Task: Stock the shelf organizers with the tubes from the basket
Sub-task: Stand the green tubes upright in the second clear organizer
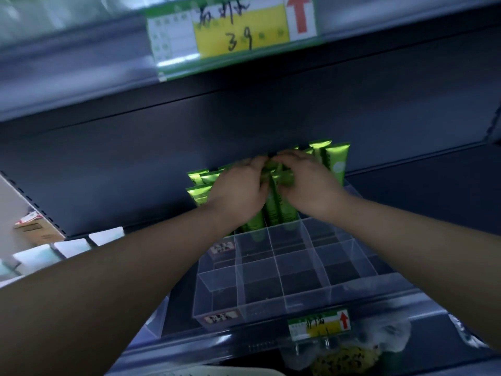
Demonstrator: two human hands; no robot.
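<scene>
Gripping green tubes [275, 210] w/ both hands: your L hand [238, 185] & R hand [309, 183] curl round them, upright in rear cells of clear organizer [260, 294].

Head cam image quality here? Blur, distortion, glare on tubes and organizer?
Head view: dim, bluish light; motion blur softens the left hand, the right hand and the overhead price tag; wide-angle lens bows the shelf edge; green tubes show glossy highlights; clear organizer dividers are readable.
</scene>
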